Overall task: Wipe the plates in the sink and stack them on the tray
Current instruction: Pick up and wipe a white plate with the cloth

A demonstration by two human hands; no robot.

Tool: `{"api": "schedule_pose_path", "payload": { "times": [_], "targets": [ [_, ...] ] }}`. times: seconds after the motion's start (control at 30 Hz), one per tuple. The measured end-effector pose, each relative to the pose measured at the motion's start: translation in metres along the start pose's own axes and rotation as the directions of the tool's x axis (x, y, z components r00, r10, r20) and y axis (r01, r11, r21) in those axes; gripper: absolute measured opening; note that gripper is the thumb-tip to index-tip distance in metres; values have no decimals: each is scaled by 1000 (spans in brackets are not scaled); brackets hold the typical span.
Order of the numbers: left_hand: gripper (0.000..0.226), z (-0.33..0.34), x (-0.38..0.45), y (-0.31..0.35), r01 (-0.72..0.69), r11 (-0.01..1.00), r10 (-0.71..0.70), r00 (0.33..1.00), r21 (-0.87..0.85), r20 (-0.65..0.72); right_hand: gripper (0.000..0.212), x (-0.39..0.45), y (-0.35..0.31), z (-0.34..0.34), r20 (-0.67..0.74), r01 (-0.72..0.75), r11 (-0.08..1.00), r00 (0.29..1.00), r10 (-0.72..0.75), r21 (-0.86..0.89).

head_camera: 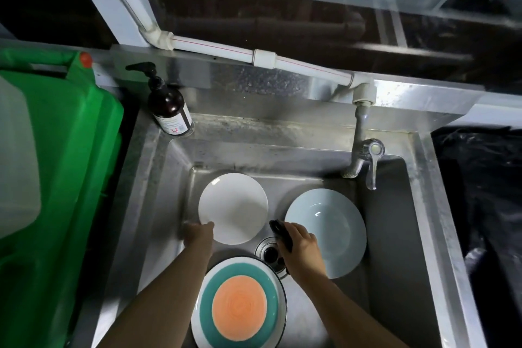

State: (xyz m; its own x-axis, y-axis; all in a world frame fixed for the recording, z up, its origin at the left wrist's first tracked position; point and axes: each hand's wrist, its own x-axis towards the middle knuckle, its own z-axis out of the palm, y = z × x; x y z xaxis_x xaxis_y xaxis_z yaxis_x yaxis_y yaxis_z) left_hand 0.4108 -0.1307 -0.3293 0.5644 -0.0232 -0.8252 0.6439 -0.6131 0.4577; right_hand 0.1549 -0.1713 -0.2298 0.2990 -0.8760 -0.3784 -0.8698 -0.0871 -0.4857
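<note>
Three plates lie in the steel sink (pixel 395 234). A white plate (pixel 234 206) sits at the back left; my left hand (pixel 199 234) grips its near-left rim. A pale blue plate (pixel 330 229) lies at the right. My right hand (pixel 302 246) hovers over its left edge and the drain (pixel 269 253), closed on a dark cloth (pixel 282 233). A plate with a teal ring and an orange centre (pixel 240 308) rests at the front, between my forearms. No tray is in view.
A tap (pixel 363 155) with a lever handle hangs over the sink's back right. A brown pump bottle (pixel 168 104) stands on the back-left corner. A green bin (pixel 65 178) is left of the sink, a black bag (pixel 480 192) right.
</note>
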Motion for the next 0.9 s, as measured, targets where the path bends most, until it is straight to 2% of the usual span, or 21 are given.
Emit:
{"api": "schedule_pose_path", "payload": {
  "times": [0.1, 0.27, 0.4, 0.53, 0.63, 0.8, 0.9],
  "targets": [
    [54, -2, -4, 0, -54, 995, 47, 995, 82, 90, 42, 1, 3, -2, -11, -1, 1000, 1000, 1, 1],
    [52, -16, -55, 17, -70, 995, 84, 971, -68, 225, 40, -10, -4, -16, -15, 5, 1000, 1000, -5, 9],
    [41, -25, -85, 21, -63, 995, 82, 965, -83, 251, 40, -23, -15, -35, -34, 23, 999, 999, -22, 32],
    [24, -47, -135, 21, -142, 990, 140, 954, -9, 265, 42, -39, -35, -66, -32, 34, 998, 999, -32, 48],
    [26, -71, -186, 19, -179, 984, 162, 925, 17, 342, 46, -60, -56, -96, 7, 67, 996, 998, -67, 56],
    [27, -104, -286, 16, -197, 978, 205, 874, -66, 441, 50, -103, -82, -136, 26, 137, 984, 990, -141, 117],
    [25, -116, -341, 14, -243, 961, 278, 824, -136, 494, 56, -130, -97, -158, 25, 252, 968, 967, -252, -1]
  ]
}}
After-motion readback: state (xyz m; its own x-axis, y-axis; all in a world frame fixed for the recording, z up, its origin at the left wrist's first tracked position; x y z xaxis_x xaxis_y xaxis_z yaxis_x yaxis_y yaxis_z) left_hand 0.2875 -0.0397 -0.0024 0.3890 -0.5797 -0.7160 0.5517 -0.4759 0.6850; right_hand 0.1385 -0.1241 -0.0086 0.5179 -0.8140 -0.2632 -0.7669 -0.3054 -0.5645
